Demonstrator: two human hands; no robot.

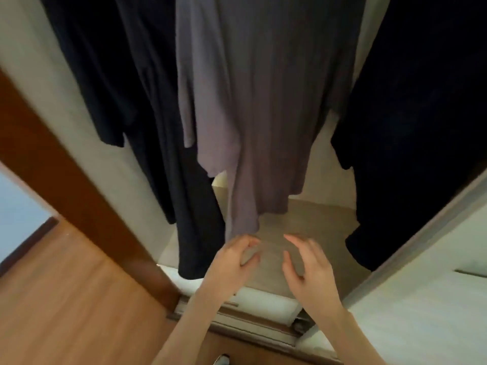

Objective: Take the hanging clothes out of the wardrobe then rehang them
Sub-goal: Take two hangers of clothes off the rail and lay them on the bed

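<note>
A long grey-purple garment [263,106] hangs in the middle of the open wardrobe, its hem ending just above my hands. Black garments [147,122] hang to its left, and a very dark garment [411,143] hangs to its right. My left hand [234,256] is just under the grey hem, fingers curled loosely with nothing in them. A short way to the right, my right hand [308,264] has its fingers spread and also holds nothing. Hangers and the rail lie above the frame, out of sight.
The wardrobe floor [311,222] is pale beige. A brown wooden door edge [66,175] runs diagonally at left, with wooden flooring [66,299] beside it. A white sliding door [421,299] stands at right, and the sliding track [250,320] crosses below my wrists.
</note>
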